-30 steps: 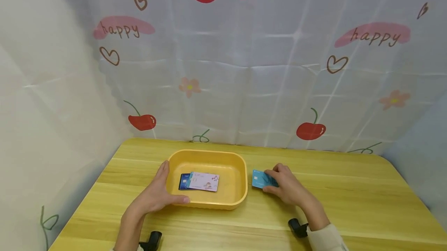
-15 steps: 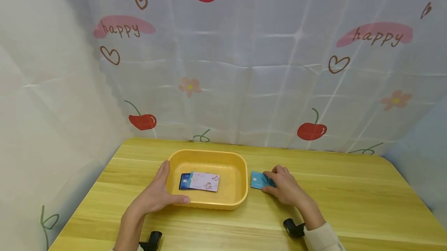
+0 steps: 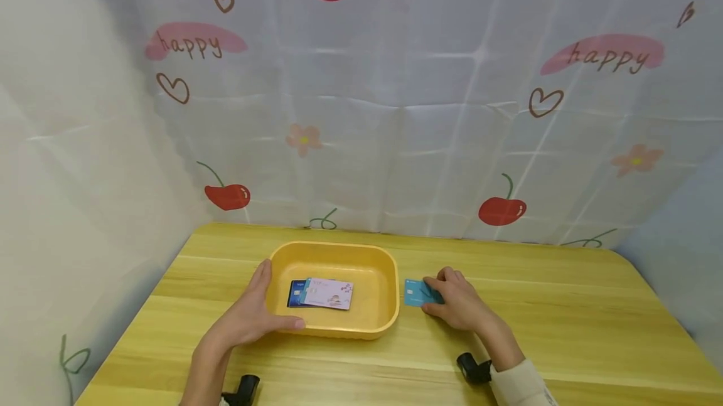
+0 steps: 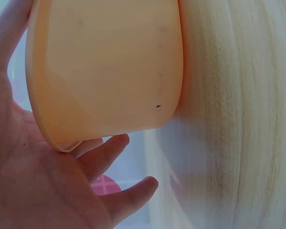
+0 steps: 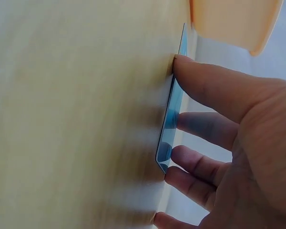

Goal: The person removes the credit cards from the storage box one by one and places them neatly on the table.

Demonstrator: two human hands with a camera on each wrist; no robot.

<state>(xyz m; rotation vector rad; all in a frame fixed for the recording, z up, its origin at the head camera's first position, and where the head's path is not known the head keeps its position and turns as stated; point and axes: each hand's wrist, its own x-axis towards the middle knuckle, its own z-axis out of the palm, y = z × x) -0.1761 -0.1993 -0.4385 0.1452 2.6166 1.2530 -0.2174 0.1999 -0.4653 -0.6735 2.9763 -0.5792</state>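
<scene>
A yellow plastic tray [image 3: 384, 324] stands on the table, with a pale pink VIP card [image 3: 329, 293] lying over a dark blue card [image 3: 295, 293] inside it. A strip of light blue shows between those two cards. My left hand [image 3: 248, 315] rests against the tray's near left corner, thumb along the near rim and fingers straight along the left side. In the left wrist view two fingertips stand off the tray's wall. Right of the tray, my right hand [image 3: 460, 299] pinches a light blue bank card [image 3: 416, 293] by its long edges. Its right end is hidden under the fingers.
The wood-grain table [image 3: 542, 318] extends to both sides of the tray. A white curtain [image 3: 395, 161] printed with cherries and flowers hangs behind its back edge. Black wrist mounts [image 3: 473, 368] sit at both wrists.
My right hand has slid slightly left with the light blue card, a little closer to the tray. The left hand and the tray keep their place; the head view has shifted slightly.
</scene>
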